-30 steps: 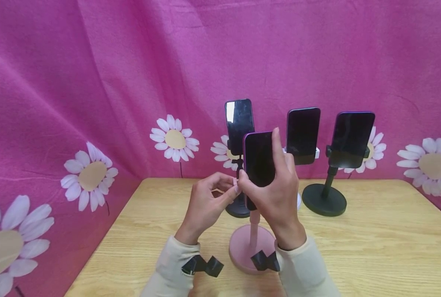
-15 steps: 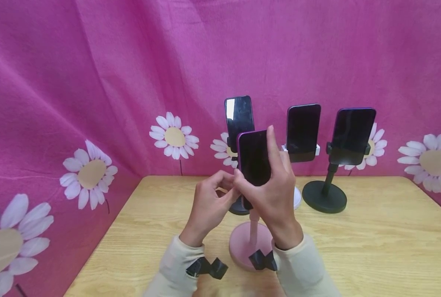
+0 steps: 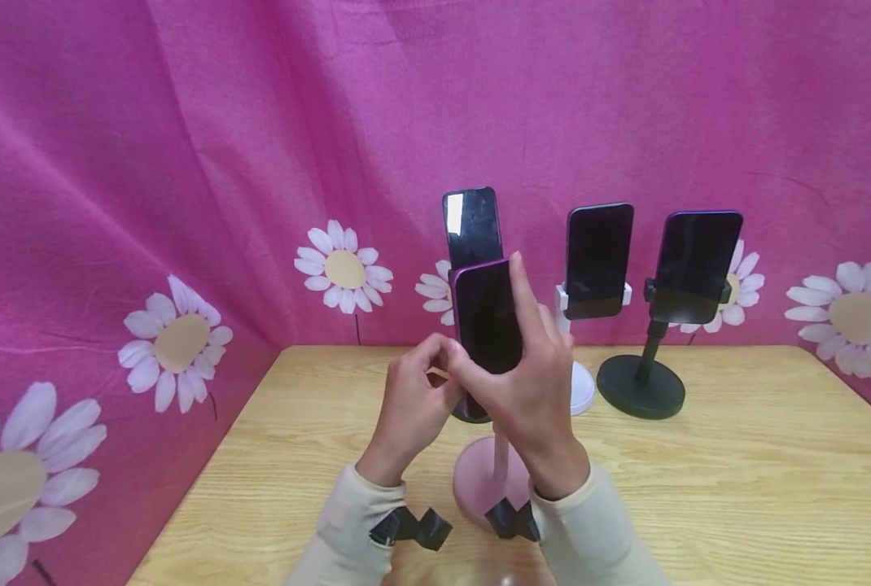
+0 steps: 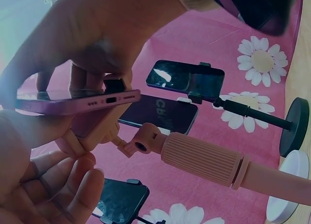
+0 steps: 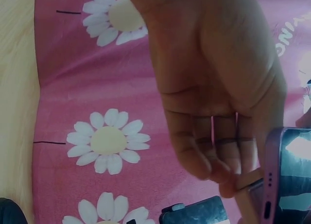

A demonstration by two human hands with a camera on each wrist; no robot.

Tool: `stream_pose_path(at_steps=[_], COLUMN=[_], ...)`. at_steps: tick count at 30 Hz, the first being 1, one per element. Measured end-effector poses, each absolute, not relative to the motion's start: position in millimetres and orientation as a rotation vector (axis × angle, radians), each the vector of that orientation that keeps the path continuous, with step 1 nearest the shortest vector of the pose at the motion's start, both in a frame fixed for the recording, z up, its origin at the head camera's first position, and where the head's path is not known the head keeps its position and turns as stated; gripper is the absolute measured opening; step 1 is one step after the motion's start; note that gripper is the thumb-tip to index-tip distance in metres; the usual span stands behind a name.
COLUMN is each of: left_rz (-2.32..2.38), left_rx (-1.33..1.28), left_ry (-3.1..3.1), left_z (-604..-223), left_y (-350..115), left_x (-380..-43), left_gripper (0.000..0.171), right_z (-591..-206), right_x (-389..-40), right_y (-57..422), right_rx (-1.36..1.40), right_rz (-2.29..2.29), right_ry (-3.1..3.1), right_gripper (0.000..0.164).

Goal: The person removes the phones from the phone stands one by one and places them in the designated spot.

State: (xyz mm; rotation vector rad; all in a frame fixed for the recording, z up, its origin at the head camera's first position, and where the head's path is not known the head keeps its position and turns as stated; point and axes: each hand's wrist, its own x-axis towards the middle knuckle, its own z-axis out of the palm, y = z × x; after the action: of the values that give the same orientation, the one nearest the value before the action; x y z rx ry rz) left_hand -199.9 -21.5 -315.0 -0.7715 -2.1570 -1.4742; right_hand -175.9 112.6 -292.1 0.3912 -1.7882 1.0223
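Note:
In the head view my right hand (image 3: 527, 382) grips a dark-screened phone (image 3: 487, 313) with a purple edge. Its index finger lies straight along the phone's right side, and the thumb crosses to the lower left side. Close beside that thumb, my left hand (image 3: 413, 407) pinches the pink holder clamp (image 4: 92, 131), which is mostly hidden in the head view. From the left wrist, the phone (image 4: 77, 105) sits tilted against this clamp, with the left fingers at its outer end. Below, the pink phone stand (image 3: 472, 480) rises from a round base to the clamp.
Behind stand three more phones on stands: a left phone (image 3: 472, 224), partly covered by the held one, a phone in a white clamp (image 3: 599, 260), and a right phone (image 3: 698, 268) on a black stand (image 3: 641, 387). A pink daisy cloth (image 3: 406, 122) hangs behind the wooden table (image 3: 736, 488).
The right hand and the phone have shifted left, toward the left hand. More of the left rear phone is covered, and the white stand shows more. The left hand stays almost in place.

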Motion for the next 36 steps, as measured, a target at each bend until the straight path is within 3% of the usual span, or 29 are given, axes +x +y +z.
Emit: stream_pose_path(at_steps=[9,17,36], left_rz=[-1.487,-1.514,-1.554], left_rx=[-0.762,-0.735,-0.706], left_ry=[-2.169,-2.19,-2.262], left_z=[-314,-311,-310], left_y=[-23,-34,-36], left_x=[-200,-204,-205], left_gripper=[0.021,0.021,0.019], right_z=[-279,-278,-342], right_x=[-161,-154,-157], right_y=[128,158,222], right_rx=[0.404,0.16,-0.126], right_rz=[1.023,0.892,0.586], right_ry=[-1.776,-1.999,-2.693], right_gripper=[0.092,0.1,0.094])
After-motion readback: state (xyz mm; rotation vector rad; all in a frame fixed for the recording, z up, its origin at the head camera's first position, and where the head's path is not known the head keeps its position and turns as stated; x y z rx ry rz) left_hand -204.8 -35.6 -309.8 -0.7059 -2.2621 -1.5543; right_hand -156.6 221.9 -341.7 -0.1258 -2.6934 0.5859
